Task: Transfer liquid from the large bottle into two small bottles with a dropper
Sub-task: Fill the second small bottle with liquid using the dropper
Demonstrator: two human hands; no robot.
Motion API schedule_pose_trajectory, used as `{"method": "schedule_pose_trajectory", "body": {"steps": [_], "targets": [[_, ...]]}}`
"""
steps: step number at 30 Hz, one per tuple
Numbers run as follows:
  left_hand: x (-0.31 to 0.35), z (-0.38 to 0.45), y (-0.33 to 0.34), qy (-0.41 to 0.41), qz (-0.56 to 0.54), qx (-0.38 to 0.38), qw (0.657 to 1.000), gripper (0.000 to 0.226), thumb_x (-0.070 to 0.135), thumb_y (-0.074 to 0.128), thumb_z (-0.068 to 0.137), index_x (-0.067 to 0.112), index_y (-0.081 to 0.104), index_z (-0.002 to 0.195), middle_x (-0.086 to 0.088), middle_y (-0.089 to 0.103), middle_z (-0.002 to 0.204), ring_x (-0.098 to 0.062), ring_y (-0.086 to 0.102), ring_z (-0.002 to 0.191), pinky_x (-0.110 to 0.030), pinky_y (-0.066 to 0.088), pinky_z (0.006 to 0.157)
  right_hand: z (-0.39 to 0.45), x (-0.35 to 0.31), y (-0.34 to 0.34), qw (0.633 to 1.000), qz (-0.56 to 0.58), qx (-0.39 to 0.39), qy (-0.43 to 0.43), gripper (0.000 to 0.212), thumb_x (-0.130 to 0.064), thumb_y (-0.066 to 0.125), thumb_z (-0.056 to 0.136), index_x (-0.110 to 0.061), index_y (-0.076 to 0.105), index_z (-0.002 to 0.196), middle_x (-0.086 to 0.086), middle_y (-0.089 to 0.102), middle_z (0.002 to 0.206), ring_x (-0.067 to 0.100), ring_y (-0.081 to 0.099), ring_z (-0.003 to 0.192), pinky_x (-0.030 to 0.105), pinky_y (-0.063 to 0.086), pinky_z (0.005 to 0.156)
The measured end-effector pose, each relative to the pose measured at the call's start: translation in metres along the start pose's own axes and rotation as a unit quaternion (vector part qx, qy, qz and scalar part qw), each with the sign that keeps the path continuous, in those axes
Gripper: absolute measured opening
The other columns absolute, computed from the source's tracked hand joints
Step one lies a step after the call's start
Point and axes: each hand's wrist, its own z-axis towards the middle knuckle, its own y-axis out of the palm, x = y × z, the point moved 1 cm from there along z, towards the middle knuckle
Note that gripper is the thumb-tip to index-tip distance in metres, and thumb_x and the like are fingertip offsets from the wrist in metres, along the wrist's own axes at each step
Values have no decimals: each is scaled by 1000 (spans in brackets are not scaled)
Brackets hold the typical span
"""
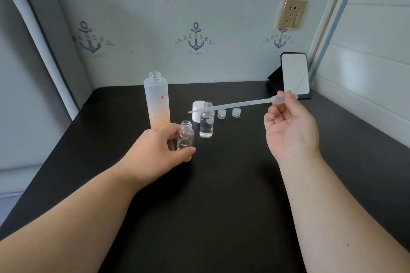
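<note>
Nearest, the left hand (155,148) curls its fingers (187,150) round a small open bottle (186,139) standing on the dark counter (221,184). Farther right, the right hand (288,128) pinches the dropper (239,104) bulb, its tip over the second small bottle (206,122). Behind the left hand stands the uncapped large bottle (157,99).

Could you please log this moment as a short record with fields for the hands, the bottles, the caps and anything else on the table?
left hand: grips the near small bottle, upright on the black table
right hand: pinches the dropper by its bulb, tip pointing left
large bottle: upright, uncapped, orange tint at the bottom
far small bottle: upright, open, clear liquid inside
white cap: behind the far small bottle
two small caps: loose on the table
phone on stand: back right corner
</note>
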Motion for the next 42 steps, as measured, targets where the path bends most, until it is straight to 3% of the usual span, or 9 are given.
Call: {"method": "schedule_pose_trajectory", "body": {"steps": [4, 7, 11, 14, 18, 22, 25, 38, 42], "targets": [[1, 0, 0, -21, -30, -31, 999, 24, 47, 81, 79, 34, 68, 94, 16, 73, 84, -8, 68, 80, -29, 56, 75, 2, 1, -1, 1000, -4, -8, 10, 13, -16, 68, 95, -8, 74, 87, 1, 71, 77, 12, 62, 62, 21, 49, 58], [2, -2, -2, -1, -76, -4, 997, 27, 57, 73, 83, 35, 69, 98, 18, 73, 83, -9, 67, 75, -25, 54, 70, 2, 2, -1, 1000, -11, -16, 14, 16, -17, 69, 95, -9, 74, 82, 1, 72, 80, 12, 63, 62, 21, 49, 59], [4, -5, -10, 20, -180, 150, 972, 28, 53, 55, 92, 31, 71, 94, 12, 71, 75, -2, 59, 61, -17, 46, 62, 2, 4, -1, 999, -14, -21, 20, 22, -18, 70, 94, -11, 77, 74, 1, 73, 81, 12, 63, 62, 21, 50, 59], [2, -5, -15, -6, -179, 251, 951, 24, 50, 49, 94, 32, 64, 89, 11, 66, 80, -4, 58, 69, -26, 46, 65, 2, 4, 0, 999, -10, -17, 28, 18, -18, 70, 94, -10, 76, 78, 2, 73, 81, 13, 64, 63, 21, 50, 59], [-2, -1, -19, -57, -174, 315, 931, 22, 51, 54, 87, 36, 55, 103, 19, 59, 92, 7, 56, 82, -8, 43, 67, 2, 3, 1, 999, -20, -17, 36, 30, -10, 69, 94, -17, 80, 67, 0, 72, 79, 13, 63, 62, 22, 50, 60], [-9, 6, -16, -93, -189, 248, 946, 59, 45, 65, 80, 32, 46, 134, 17, 57, 116, 12, 56, 97, -11, 45, 73, 1, 3, 1, 999, -16, -18, 39, 27, -12, 70, 93, -15, 80, 69, 1, 72, 80, 13, 63, 63, 22, 50, 60], [-13, 10, -11, -111, -182, 168, 962, 66, 43, 73, 87, 32, 42, 144, 22, 60, 122, 9, 60, 105, -18, 47, 81, 1, 5, 0, 999, -16, -19, 38, 21, -15, 71, 93, -12, 79, 74, 2, 73, 81, 13, 64, 63, 22, 51, 60], [-11, 8, -12, -85, -146, 158, 973, 34, 26, 75, 89, 51, 56, 102, 33, 64, 96, 10, 64, 84, -6, 46, 58, 0, 6, 2, 999, -9, -32, 34, 23, -20, 70, 95, -10, 78, 76, 2, 74, 82, 12, 66, 67, 21, 52, 61], [-9, 7, -11, -79, -135, 154, 976, 36, 29, 76, 87, 53, 58, 105, 32, 64, 100, 3, 66, 88, -23, 52, 73, 0, 5, 2, 999, -6, -40, 25, 27, -19, 68, 96, -12, 79, 73, 1, 74, 82, 11, 66, 67, 21, 51, 61]]}}
